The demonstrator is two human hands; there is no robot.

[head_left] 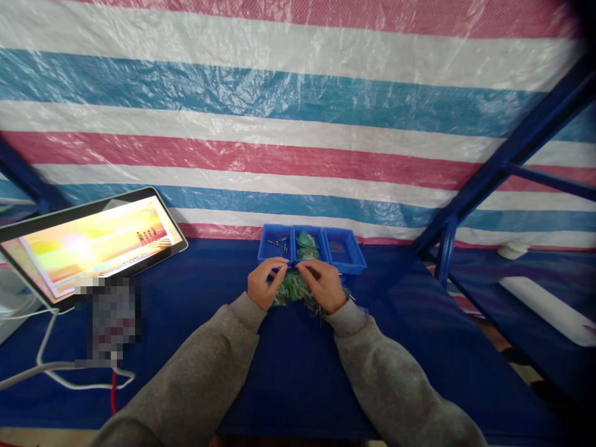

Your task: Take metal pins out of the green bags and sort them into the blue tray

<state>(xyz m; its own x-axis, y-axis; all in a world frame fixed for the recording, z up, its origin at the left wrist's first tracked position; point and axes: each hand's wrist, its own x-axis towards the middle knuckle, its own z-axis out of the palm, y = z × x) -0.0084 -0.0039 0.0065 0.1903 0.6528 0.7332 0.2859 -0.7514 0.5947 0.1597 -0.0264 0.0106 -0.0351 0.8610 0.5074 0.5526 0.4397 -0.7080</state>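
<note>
My left hand and my right hand meet just in front of the blue bins, thumbs and fingertips pinched close together. Between them is something small and dark, too small to name. Beneath the hands lies a pile of green, shiny small packets, partly covered by my fingers. Thin metal pieces show beside and under my right hand. Behind are three joined blue bins: the left bin has several small metal pieces, the middle one holds green packets, and the right bin contains a few small dull pieces.
A lit monitor leans at the left, with white cables and a blurred-out object before it. Blue metal posts rise at the right, beside another table bearing a long white object. A striped plastic sheet hangs behind.
</note>
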